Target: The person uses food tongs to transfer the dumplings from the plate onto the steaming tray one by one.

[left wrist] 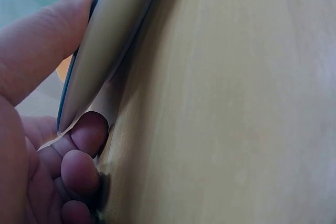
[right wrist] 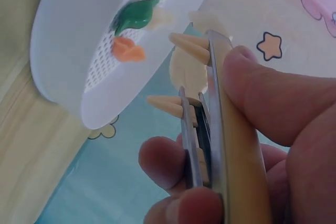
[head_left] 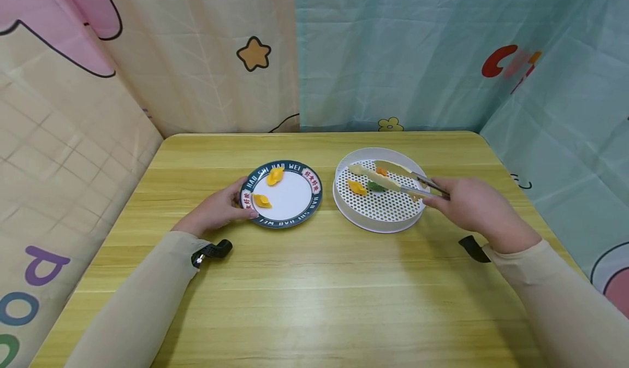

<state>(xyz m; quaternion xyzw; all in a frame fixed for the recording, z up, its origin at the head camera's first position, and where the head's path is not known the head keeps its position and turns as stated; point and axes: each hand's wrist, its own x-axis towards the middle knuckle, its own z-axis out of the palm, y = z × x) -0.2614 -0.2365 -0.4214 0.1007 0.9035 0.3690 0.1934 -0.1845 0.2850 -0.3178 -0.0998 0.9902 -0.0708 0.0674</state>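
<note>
My left hand (head_left: 223,207) grips the left rim of a round plate (head_left: 290,223), thumb on the upper side and fingers below, as the left wrist view shows. Two yellow dumpling-shaped pieces lie on the plate: one (head_left: 275,176) near the top, another (head_left: 262,200) at the left. In my right hand (head_left: 484,209) is a pair of tongs (head_left: 378,180), spread over a white perforated steamer basket (head_left: 375,224). Inside the basket sit a yellow piece (head_left: 357,187), a green piece (right wrist: 136,16) and an orange piece (right wrist: 127,50). A pale shape behind the green one is unclear.
Plate and basket stand side by side on a wooden table (head_left: 295,291). A printed curtain (head_left: 344,57) hangs along its back edge, and further patterned cloth (head_left: 580,111) hangs at the sides.
</note>
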